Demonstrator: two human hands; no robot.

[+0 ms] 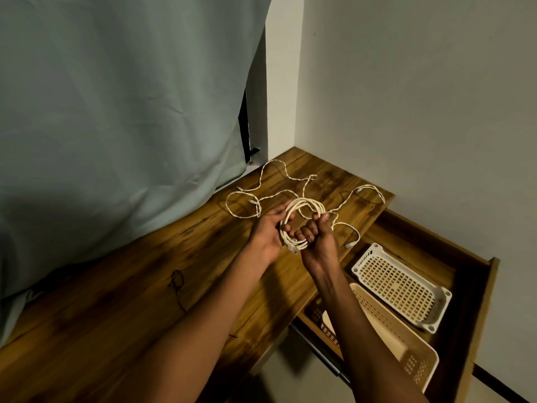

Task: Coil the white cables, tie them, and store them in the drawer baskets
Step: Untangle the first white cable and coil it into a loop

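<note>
Curtain [116, 112]: grey-green cloth, hanging at far left, its hem reaching the back of the table. Table [116, 301]: dark wood-grain top, running from lower left to the corner of the room. String [177, 282]: thin, dark, lying loose on the table left of the arms. Loose cables [279, 193]: white, twisted, sprawled over the far end of the table, some plug ends showing. Left hand [268, 231]: fingers curled round the left side of the coil, thumb across it. Coil [302, 222]: several white loops held upright above the table between both hands (a plug end hangs at its bottom). Right hand [316, 237]: closed in a fist round the right side of the coil. Drawer [476, 286]: pulled open at the right of the table. White basket [404, 286]: perforated, lying in the far part of the drawer. Beige basket [389, 330]: nearer, partly hidden by the right forearm, just beside the white one.
</note>
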